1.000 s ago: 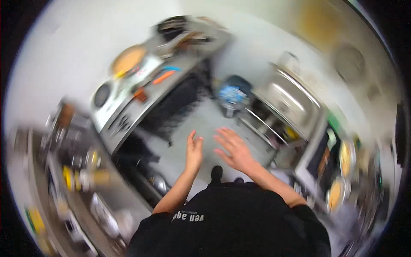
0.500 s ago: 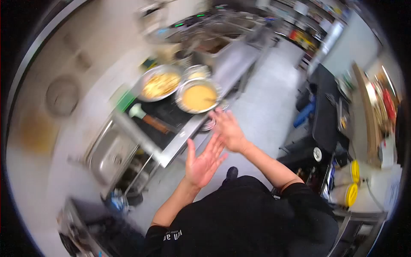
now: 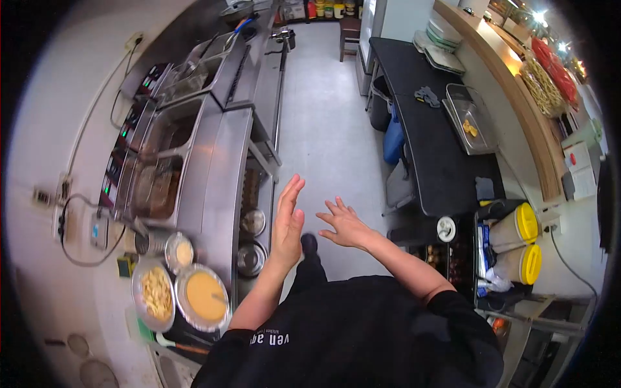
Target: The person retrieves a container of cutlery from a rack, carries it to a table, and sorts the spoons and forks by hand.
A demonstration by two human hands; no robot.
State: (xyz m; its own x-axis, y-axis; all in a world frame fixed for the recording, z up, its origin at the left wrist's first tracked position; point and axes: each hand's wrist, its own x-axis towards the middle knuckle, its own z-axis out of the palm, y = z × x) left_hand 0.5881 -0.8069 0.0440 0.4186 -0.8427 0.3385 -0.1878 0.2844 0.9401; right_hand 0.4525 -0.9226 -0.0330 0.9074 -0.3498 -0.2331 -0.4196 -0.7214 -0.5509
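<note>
My left hand [image 3: 287, 223] is raised in front of me with its fingers stretched out and holds nothing. To its right, my right hand [image 3: 343, 222] is spread with the palm turned down, also without anything in it. The two hands are apart, over the grey floor [image 3: 323, 123] of the aisle. Nearest to the left hand is the steel counter on that side, where a bowl of orange-yellow batter [image 3: 204, 294] stands with a utensil in it. Beside it are a bowl of pale cut pieces [image 3: 156, 292] and a small bowl of crumbs [image 3: 181, 252].
Fryers [image 3: 155, 184] with baskets line the left wall. On the right, a black worktop [image 3: 430, 149] holds a glass dish [image 3: 471, 119] with a few yellow pieces and a grey cloth [image 3: 427, 96]. Yellow-lidded tubs [image 3: 527, 223] stand nearer. A stool [image 3: 350, 35] is at the far end.
My view has swung from the batter and bowls at the counter to the aisle. My hands, close together before, have moved apart, both still without anything in them.
</note>
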